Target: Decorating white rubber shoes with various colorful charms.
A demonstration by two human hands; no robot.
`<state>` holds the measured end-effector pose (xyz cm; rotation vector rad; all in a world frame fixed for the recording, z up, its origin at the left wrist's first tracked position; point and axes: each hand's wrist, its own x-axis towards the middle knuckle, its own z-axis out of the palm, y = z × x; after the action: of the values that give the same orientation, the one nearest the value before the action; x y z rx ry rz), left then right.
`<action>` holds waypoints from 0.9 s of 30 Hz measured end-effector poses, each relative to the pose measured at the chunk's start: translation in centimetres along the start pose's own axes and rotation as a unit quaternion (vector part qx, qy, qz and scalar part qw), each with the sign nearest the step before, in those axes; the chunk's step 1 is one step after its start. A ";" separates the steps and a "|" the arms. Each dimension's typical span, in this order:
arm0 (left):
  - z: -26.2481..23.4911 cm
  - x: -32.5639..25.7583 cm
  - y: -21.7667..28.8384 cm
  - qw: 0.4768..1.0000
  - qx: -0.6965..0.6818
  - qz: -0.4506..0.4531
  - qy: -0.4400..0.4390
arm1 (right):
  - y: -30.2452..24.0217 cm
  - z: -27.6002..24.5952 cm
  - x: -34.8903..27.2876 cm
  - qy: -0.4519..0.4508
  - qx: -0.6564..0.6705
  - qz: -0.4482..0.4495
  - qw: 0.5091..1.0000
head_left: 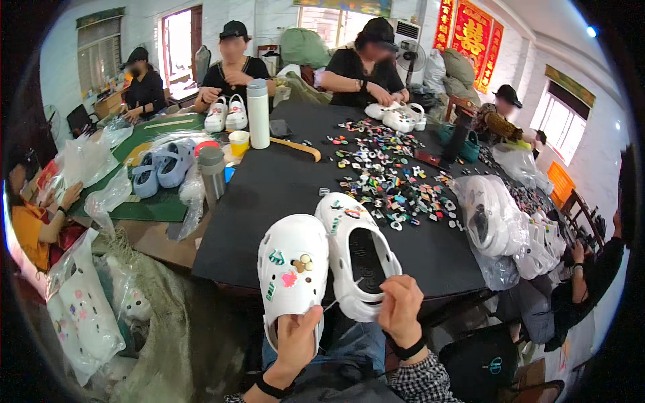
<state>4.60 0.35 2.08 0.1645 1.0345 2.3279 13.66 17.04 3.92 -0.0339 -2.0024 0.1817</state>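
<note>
Low in the frame's centre, the left hand (296, 339) grips the heel end of a white clog (293, 272), thumb pressed on its rim, holding it toe-up above the lap. That clog carries a few small charms (290, 279) on its upper: a teal one, a pink one, a tan one. Just right of it, a second white clog (356, 258) lies tilted with its dark inner sole showing, its toe resting over the near edge of the black bench (269, 195). The right hand (401, 307) is closed at that clog's heel, fingers curled on the rim; a thin pale strand runs from it toward the left hand.

Beyond the two clogs, toward upper centre, loose coloured charms (386, 174) lie scattered over the bench. At centre right, clear bags of white clogs (494, 218) sit at the bench edge. Up and left stand a white flask (258, 114), a yellow cup (238, 142) and a grey tumbler (212, 171), with blue clogs (161, 168) in plastic beside them. Other people sit round the far side, some with white clogs before them.
</note>
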 end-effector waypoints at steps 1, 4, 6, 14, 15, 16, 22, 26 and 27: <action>0.1 -0.2 0.2 0.999 0.033 0.000 0.013 | 0.1 -0.6 0.1 -0.017 0.013 0.010 1.000; -0.5 -0.4 -0.1 0.996 0.075 0.027 0.032 | -0.2 -1.0 0.1 -0.051 0.026 0.005 0.998; -0.8 -0.3 0.1 0.990 0.102 0.100 0.007 | -0.8 -1.3 -0.1 -0.066 0.073 0.077 0.992; -1.0 -0.5 2.1 0.934 0.285 0.216 0.012 | -6.2 -1.8 3.2 -0.104 0.130 0.152 0.974; -1.0 -0.1 2.0 0.940 0.268 0.209 0.011 | -6.9 -1.3 3.4 -0.117 0.166 0.162 0.966; -1.0 0.4 1.8 0.947 0.251 0.202 0.011 | -7.6 -0.7 3.7 -0.129 0.203 0.172 0.955; -1.8 0.5 1.7 0.974 0.184 0.132 -0.016 | -8.0 3.0 3.5 -0.160 0.192 0.177 0.952; -1.8 -0.2 2.9 0.986 0.142 0.087 0.002 | -8.4 3.4 3.4 -0.146 0.208 0.259 0.932; -1.8 -0.4 3.2 0.993 0.080 0.083 0.025 | -8.5 3.4 3.5 -0.159 0.209 0.256 0.930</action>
<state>2.85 -2.68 3.18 0.2668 1.2774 2.4058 9.59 8.62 6.83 -0.2701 -2.1986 1.0010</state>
